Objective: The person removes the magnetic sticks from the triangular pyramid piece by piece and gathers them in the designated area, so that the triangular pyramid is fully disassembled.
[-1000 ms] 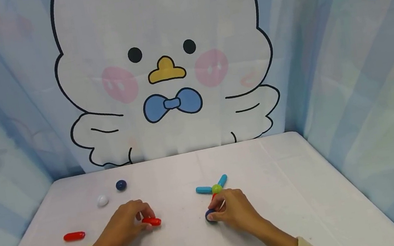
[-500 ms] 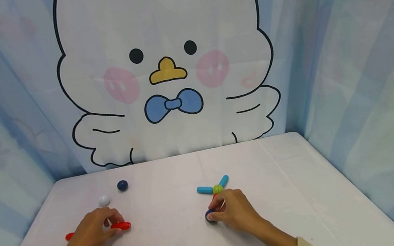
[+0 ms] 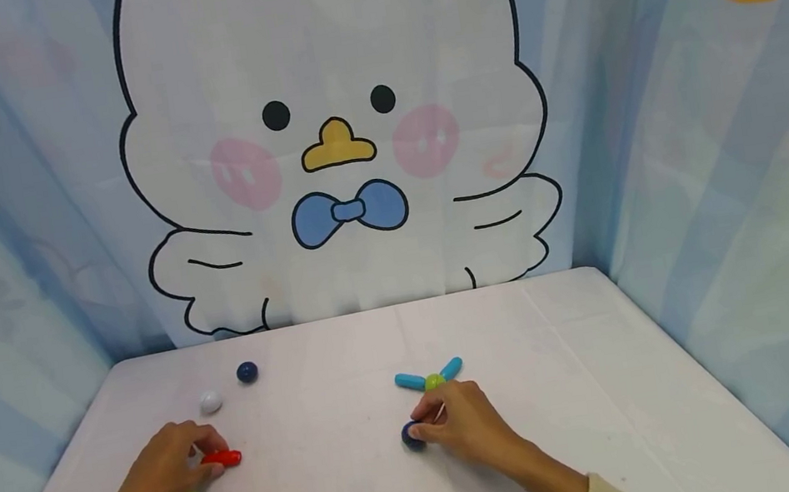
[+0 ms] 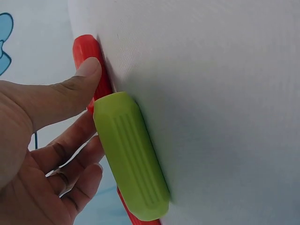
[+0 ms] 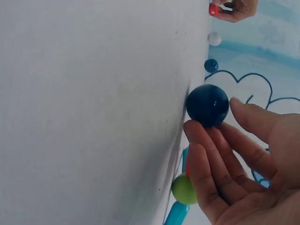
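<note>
My left hand (image 3: pixel 168 467) pinches a red toy rod (image 3: pixel 227 458) between thumb and fingers, low over the left of the table. A ribbed yellow-green rod (image 4: pixel 129 157) lies close beside this hand, with a second red rod (image 4: pixel 140 223) partly hidden behind it. My right hand (image 3: pixel 468 420) holds a dark blue ball (image 5: pixel 207 105) between thumb and fingertips. Just beyond that hand, two light blue rods (image 3: pixel 409 381) stick out from a green ball (image 5: pixel 183 189). A bit of red shows beside the green ball, mostly covered by my fingers; whether it joins the blue ball I cannot tell.
A white ball (image 3: pixel 210 402) and another dark blue ball (image 3: pixel 247 372) lie at the back left of the white table (image 3: pixel 574 389). Behind the table hangs a printed curtain (image 3: pixel 352 269), with more curtain at both sides.
My left hand has carried the red rod leftward, toward the yellow-green rod. My right hand has shifted the dark blue ball slightly left.
</note>
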Available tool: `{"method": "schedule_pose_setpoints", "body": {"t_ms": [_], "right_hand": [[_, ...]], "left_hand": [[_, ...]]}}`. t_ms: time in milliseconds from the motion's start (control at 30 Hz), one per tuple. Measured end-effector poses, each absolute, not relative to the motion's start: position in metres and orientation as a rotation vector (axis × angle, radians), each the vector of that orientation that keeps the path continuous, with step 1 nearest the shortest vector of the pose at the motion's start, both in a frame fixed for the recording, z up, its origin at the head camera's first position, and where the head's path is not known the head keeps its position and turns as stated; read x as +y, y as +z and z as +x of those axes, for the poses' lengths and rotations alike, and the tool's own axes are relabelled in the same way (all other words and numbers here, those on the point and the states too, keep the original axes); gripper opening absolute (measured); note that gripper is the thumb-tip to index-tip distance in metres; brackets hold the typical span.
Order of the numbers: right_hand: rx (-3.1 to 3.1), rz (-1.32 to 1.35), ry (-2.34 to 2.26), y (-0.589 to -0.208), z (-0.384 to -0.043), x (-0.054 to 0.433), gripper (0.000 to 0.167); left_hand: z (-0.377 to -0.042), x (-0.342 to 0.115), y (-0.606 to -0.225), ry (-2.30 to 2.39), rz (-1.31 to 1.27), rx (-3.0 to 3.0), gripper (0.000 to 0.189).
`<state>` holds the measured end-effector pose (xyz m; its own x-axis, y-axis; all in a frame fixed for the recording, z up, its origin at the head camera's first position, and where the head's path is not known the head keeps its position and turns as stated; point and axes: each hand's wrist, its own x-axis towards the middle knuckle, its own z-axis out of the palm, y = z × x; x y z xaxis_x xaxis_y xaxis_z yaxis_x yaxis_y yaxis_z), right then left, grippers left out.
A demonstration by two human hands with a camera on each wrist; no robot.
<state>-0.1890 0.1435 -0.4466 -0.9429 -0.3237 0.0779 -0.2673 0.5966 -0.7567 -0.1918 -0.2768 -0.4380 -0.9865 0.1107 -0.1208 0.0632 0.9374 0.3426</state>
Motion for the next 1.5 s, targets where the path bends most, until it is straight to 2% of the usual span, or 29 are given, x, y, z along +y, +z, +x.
{"method": "schedule_pose_setpoints", "body": {"t_ms": [267,467,767,1200,1500], "right_hand": [[2.984,-0.533,-1.202,-0.440,-0.200,0.157,0.014],[3.040,-0.465,-1.152,-0.442,-0.212,0.164,0.021],[3.021,-0.528,-1.110,-0.448,-0.221,0.164,0.023],[3.053,-0.564,-1.003,-0.448,-0.220,0.162,0.017],[3.017,-0.552,-1.042,-0.449,-0.218,0.161,0.015]], "left_hand": [[-0.185,-0.270,-0.438,0.514,0.146,3.031,0.029],[-0.179,-0.256,-0.434,0.517,0.311,3.159,0.034],[-0.179,-0.225,-0.430,0.542,0.439,3.157,0.035],[-0.181,-0.154,-0.429,0.723,0.533,3.035,0.032],[-0.203,-0.102,-0.443,0.751,0.735,2.964,0.038]]}}
